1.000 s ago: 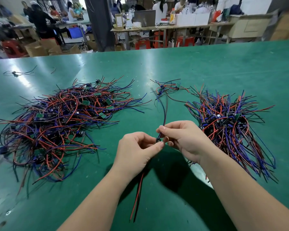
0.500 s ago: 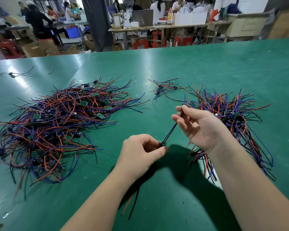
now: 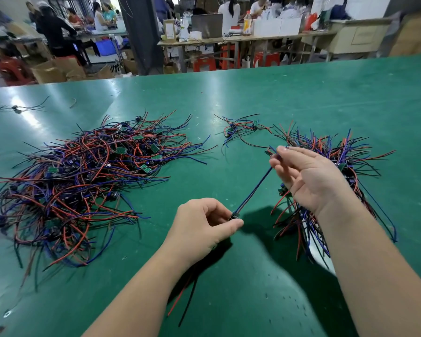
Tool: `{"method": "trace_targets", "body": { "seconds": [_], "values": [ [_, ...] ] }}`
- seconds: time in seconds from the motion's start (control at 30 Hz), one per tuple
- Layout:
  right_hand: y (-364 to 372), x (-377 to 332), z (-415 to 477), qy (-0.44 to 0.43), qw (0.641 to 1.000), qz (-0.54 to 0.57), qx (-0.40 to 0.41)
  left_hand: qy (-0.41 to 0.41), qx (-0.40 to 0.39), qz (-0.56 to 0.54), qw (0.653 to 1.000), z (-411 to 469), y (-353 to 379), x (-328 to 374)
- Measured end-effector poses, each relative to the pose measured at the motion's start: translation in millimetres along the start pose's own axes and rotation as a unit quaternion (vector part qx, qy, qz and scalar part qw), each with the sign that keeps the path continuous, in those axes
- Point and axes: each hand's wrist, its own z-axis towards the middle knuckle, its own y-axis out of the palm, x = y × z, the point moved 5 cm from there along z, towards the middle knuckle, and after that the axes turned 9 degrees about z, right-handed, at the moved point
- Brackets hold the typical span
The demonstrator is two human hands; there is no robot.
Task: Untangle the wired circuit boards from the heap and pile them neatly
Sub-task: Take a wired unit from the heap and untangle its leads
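Note:
A large tangled heap [image 3: 83, 181] of small green circuit boards with red, blue and black wires lies on the left of the green table [image 3: 301, 98]. A tidier pile [image 3: 338, 156] of the same boards lies on the right, partly behind my right hand. My left hand [image 3: 204, 227] pinches one wired board [image 3: 253, 188] at its small body; its red and black wires hang below my wrist. My right hand [image 3: 306, 176] pinches the far tips of its blue and black wires, holding them stretched straight between both hands.
A small cluster of two or three wired boards [image 3: 241, 128] lies between the heap and the pile. One stray wired piece [image 3: 17, 108] lies at the far left. Beyond the table's far edge are workbenches, stools, boxes and several people.
My right hand has slid up and to the right along the blue and black wires, from beside my left hand to their tips, pulling them straight. My left hand stayed put.

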Motion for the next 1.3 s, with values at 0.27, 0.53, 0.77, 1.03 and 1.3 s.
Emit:
{"method": "trace_targets", "body": {
  "seconds": [0.27,0.53,0.77,1.03,1.3],
  "values": [
    [-1.1,0.0,2.5,-0.047,0.995,0.087,0.000,-0.026,-0.036,-0.033,0.998,-1.1,4.1,0.7],
    [36.4,39.3,-24.2,-0.146,0.892,-0.377,-0.205,-0.160,0.059,-0.260,0.951,1.5,-6.3,-5.4],
    [42.1,60.0,-24.5,-0.217,0.797,-0.523,-0.209,-0.169,0.042,-0.304,0.937,5.6,-6.6,-7.9],
    [-0.3,8.2,11.9,-0.267,0.719,-0.642,-0.005,-0.014,0.161,0.280,0.946,1.7,-39.2,-4.6],
    [-0.4,23.2,18.9,-0.142,0.583,-0.799,-0.025,-0.233,0.101,0.475,0.842,-1.4,-56.1,-31.0]
  ]
}}
